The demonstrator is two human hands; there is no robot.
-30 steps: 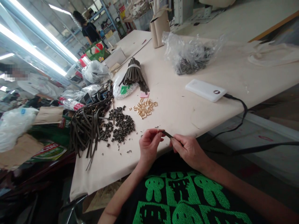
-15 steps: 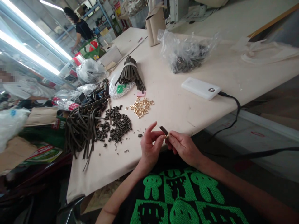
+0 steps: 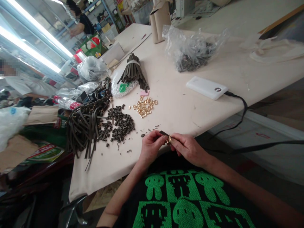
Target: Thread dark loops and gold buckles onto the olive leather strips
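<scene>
Just above the table's front edge, my two hands meet around a short dark strap [image 3: 163, 132] with a gold buckle [image 3: 168, 139] on it. My left hand [image 3: 152, 146] is closed, thumb and fingers pinching the strap beside the buckle. My right hand [image 3: 186, 147] grips the strap and buckle from the other side, its fingers curled under. The strap's far end shows above the left thumb; the rest is hidden by my fingers. Beyond my hands lies a pile of gold buckles [image 3: 143, 107]. Left of it is a heap of small dark loops [image 3: 121, 124].
A bundle of dark straps [image 3: 132, 69] lies behind the buckles. Long dark straps [image 3: 82, 133] hang over the table's left edge. A white power bank [image 3: 206, 87] with a black cable, a clear plastic bag [image 3: 193, 52] and a beige handbag [image 3: 160, 25] stand farther back. Two people are at the far left.
My left index finger, raised before, has come down and closed on the strap. The gold buckle has turned and shows more. A co-worker at the back has lifted an arm.
</scene>
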